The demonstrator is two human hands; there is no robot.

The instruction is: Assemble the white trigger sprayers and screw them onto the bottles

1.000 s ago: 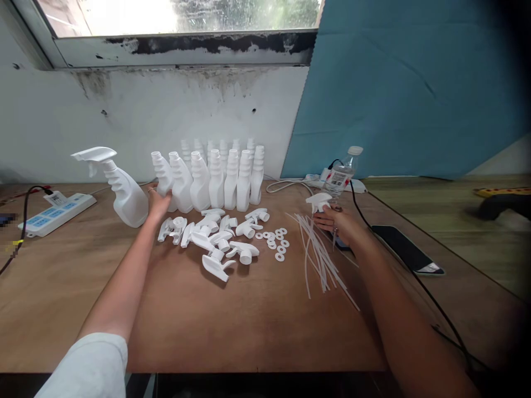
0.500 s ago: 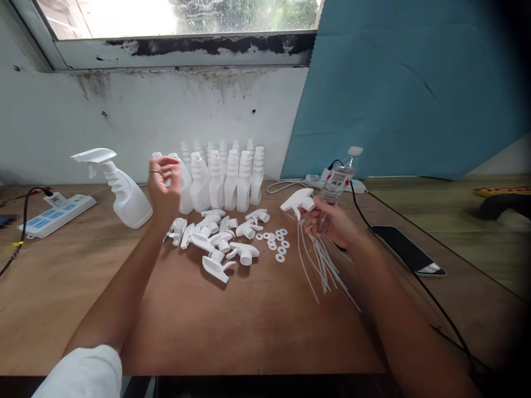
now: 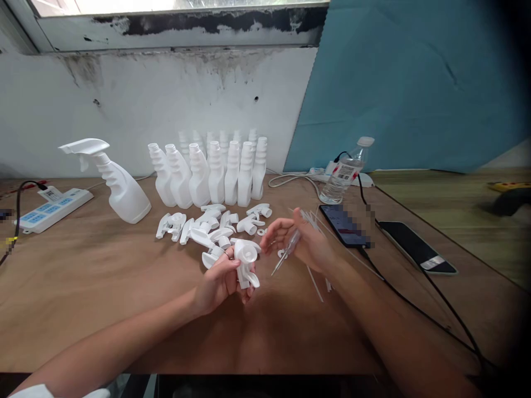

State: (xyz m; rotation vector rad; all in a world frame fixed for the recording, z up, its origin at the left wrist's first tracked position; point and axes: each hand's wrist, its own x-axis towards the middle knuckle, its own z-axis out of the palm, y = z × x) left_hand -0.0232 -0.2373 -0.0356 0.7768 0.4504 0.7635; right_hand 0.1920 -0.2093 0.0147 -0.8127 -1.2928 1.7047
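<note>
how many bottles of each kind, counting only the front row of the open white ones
open white bottles, front row: 7
white bottle with spray head: 1
clear bottle: 1
total: 9

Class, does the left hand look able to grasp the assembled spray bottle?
Probably not: the left hand holds a trigger head, though only loose heads lie near its way to the spray bottle.

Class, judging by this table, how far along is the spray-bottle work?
Looks done: one bottle, upper left, wears its spray head. In hand: the left hand holds another spray head; the right hand holds a pointed tool. Seemingly left: the open-necked bottles, plus loose heads, small rings and thin tubes on the table.
</note>
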